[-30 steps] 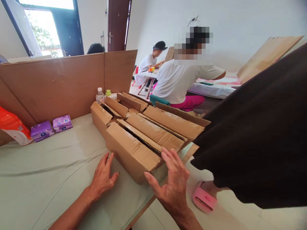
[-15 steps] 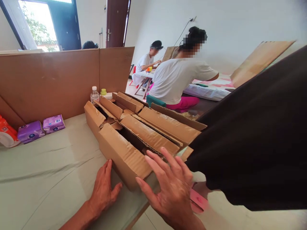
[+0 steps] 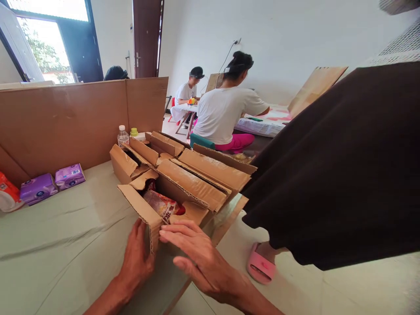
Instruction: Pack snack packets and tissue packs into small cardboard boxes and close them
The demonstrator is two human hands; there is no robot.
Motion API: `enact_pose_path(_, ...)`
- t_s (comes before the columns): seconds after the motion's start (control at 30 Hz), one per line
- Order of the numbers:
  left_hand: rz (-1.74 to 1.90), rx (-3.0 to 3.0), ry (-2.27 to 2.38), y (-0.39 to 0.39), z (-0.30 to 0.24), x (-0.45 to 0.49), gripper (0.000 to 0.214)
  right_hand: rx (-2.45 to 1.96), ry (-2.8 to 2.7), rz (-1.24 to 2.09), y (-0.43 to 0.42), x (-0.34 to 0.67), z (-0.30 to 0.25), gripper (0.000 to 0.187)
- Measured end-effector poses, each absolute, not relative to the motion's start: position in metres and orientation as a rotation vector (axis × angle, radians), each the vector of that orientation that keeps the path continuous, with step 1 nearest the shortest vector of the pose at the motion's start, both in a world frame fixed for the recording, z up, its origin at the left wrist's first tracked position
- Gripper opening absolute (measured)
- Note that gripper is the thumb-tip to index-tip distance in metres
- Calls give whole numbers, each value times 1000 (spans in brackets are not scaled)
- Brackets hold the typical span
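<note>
A cardboard box (image 3: pixel 141 203) with its long flap folded outward stands at the near end of a group of boxes. Inside it lies a red and purple printed packet (image 3: pixel 162 204). My left hand (image 3: pixel 136 256) rests against the outer side of this box under the flap, its fingers partly hidden. Over the near end of the box, my right hand (image 3: pixel 200 260) has its fingers stretched out, the tips close to the flap's edge; I cannot tell whether they touch. Several more cardboard boxes (image 3: pixel 193 181) with raised flaps sit directly behind.
Purple tissue packs (image 3: pixel 70 176) and an orange-red package (image 3: pixel 9 194) lie at the left on the green cloth (image 3: pixel 65 236). Behind the boxes are a clear bottle (image 3: pixel 123 136) and a cardboard screen (image 3: pixel 65 118). A person in a dark garment (image 3: pixel 328 175) stands close at the right; others sit beyond.
The near box's long flap has swung outward to the left, and the packet inside now shows. My right hand has moved left along the box's end; my left hand sits closer against its side.
</note>
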State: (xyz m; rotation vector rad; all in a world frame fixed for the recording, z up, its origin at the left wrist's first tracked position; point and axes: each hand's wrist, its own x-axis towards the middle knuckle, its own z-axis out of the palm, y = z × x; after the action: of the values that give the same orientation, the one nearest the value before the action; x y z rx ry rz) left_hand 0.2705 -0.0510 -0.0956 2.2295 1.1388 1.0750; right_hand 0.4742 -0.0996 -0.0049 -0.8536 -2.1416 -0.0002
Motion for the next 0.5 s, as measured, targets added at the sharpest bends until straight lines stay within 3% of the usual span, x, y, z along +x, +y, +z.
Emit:
enact_pose_path(0.2,1405,2583,974,-23,-27,255,74,-998,-2126,431,-68,481,27,25)
enact_pose_path(0.3,1280,2766,795,0,-2,262,60,-1226,-2136,565,-40,481,48,24)
enact_pose_path(0.4,1179,2817,737,14,5,264,38,-1651,-2362,231,-11,473,56,26)
enact_pose_path(0.5,1119,2779,700,17,3,262,35,-1894,-2600,-97,13,455,47,26)
